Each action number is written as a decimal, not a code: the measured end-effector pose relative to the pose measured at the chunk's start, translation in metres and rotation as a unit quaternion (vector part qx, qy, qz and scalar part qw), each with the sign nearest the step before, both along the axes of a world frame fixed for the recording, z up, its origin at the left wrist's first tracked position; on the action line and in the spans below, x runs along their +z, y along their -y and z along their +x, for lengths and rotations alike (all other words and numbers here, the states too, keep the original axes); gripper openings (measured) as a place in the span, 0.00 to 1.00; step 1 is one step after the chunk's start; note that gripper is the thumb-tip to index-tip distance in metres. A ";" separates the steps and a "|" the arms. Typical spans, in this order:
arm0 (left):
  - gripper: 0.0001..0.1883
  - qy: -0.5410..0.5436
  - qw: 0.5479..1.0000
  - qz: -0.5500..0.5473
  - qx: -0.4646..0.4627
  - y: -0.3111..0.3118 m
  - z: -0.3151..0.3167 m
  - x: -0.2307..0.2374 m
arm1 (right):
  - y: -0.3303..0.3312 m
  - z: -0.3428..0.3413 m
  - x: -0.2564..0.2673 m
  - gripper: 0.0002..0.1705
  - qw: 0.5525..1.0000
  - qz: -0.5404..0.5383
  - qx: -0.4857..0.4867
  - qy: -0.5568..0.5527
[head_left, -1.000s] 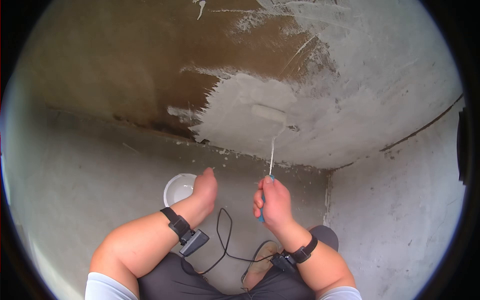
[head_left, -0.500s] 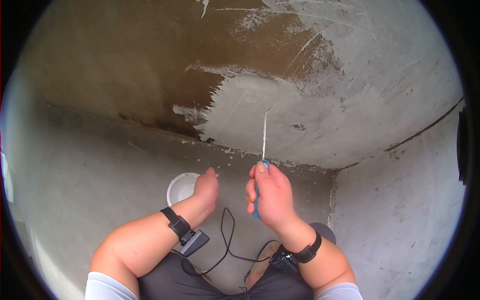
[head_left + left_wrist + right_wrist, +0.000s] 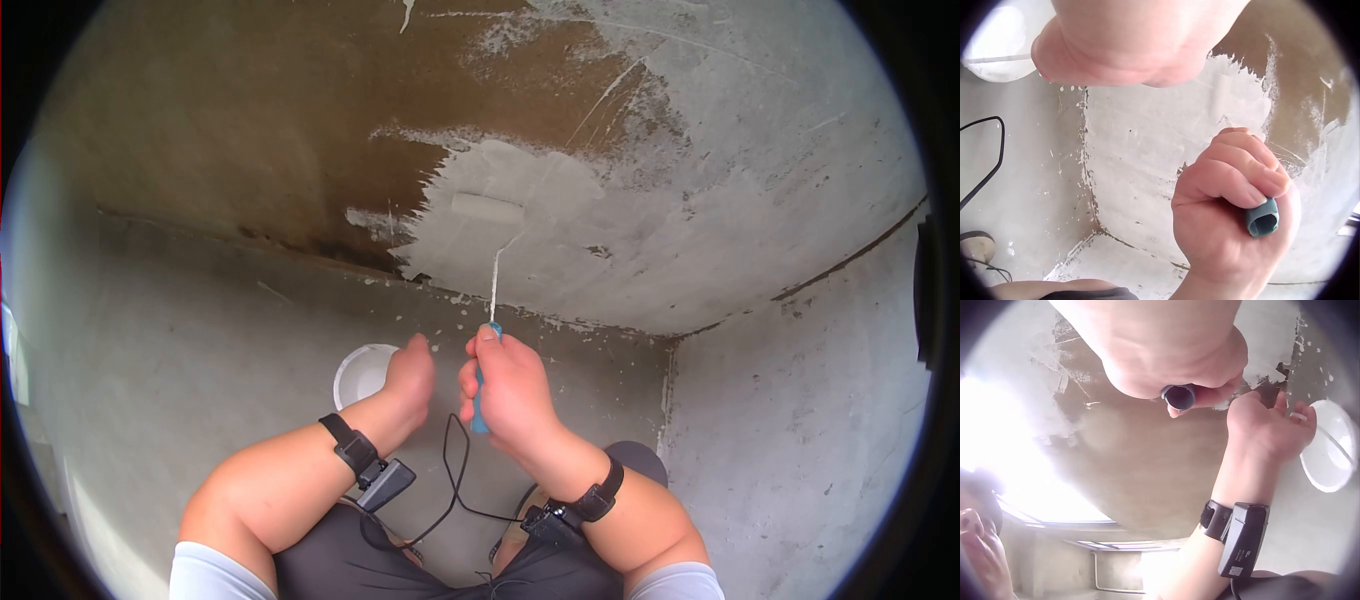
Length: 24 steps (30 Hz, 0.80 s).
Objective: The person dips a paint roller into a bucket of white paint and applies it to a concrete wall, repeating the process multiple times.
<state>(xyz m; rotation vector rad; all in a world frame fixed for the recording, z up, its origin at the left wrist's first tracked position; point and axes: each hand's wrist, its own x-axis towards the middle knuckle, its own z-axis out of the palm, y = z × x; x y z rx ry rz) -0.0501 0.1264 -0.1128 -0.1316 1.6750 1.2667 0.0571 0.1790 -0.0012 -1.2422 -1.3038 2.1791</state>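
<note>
My right hand (image 3: 512,390) grips the blue handle (image 3: 478,405) of a paint roller; the handle's hollow end shows below the curled fingers in the left wrist view. The roller's pale sleeve (image 3: 488,208) lies against the wall, on a whitish coated patch (image 3: 540,185) beside bare brown surface (image 3: 300,120). To the left, my left hand (image 3: 408,380) holds a white bucket (image 3: 343,388) by its thin handle (image 3: 1336,442), a white part of which shows between the fingers in the right wrist view. White liquid shows inside the bucket, partly hidden by the hand.
A side wall (image 3: 790,430) meets the coated wall at a corner on the right. The grey floor (image 3: 200,330) has white splashes along the wall's foot. A black cable (image 3: 455,480) loops between the two wrist devices, above the person's feet.
The roller has gone up the wall and then down again, ending farther left than at first. My right hand has shifted left with it; the left hand and bucket have hardly moved.
</note>
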 end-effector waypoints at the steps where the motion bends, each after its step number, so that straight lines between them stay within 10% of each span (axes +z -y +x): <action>1: 0.36 0.000 1.000 -0.005 0.005 0.001 -0.001 -0.001 | -0.001 -0.001 -0.002 0.18 1.000 -0.013 -0.003 -0.001; 14: 0.28 0.064 0.997 -0.040 -0.007 0.005 -0.010 0.006 | -0.049 -0.016 -0.073 0.16 0.977 -0.213 0.001 0.017; 24: 0.29 0.057 0.998 0.000 -0.018 0.003 -0.006 0.003 | -0.011 -0.016 -0.025 0.17 0.997 -0.072 -0.014 -0.022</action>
